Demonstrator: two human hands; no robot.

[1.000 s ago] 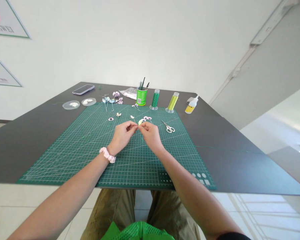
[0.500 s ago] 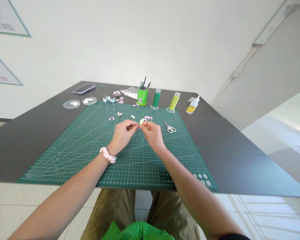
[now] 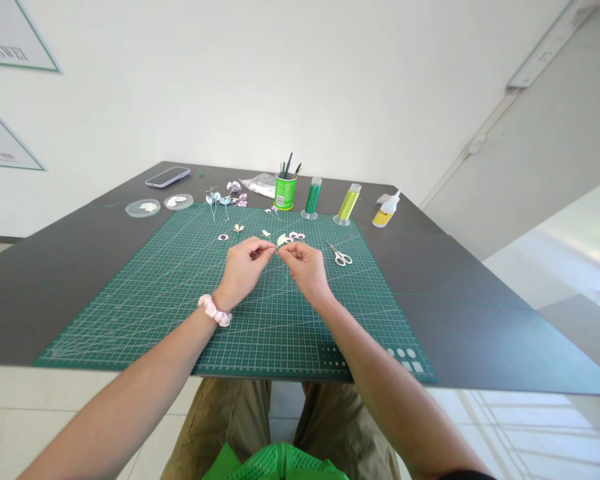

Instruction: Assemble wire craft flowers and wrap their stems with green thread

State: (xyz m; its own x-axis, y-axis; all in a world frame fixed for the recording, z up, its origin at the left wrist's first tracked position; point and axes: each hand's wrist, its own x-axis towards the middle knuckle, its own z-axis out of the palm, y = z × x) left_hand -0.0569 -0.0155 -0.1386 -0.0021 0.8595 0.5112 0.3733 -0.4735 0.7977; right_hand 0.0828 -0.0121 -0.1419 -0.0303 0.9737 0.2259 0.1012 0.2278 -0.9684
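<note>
Over the middle of the green cutting mat, my left hand and my right hand meet at their fingertips, each in a pinch. Between them stands a small pale yellow-green leaf, its base and any stem mostly covered by the fingers. Just beyond lie pink flower pieces, a small white bud piece, a cream petal piece and a pink ring-shaped piece. White-handled scissors rest to the right of my right hand.
Farther back stand a green pen cup, a green thread spool, a yellow thread spool and a glue bottle. Blue flowers, two shallow dishes and a phone are at the back left.
The leaf between my fingertips has turned, now showing narrower and more pointed. My left hand has shifted slightly left and away from me; the things on the table stay where they were.
</note>
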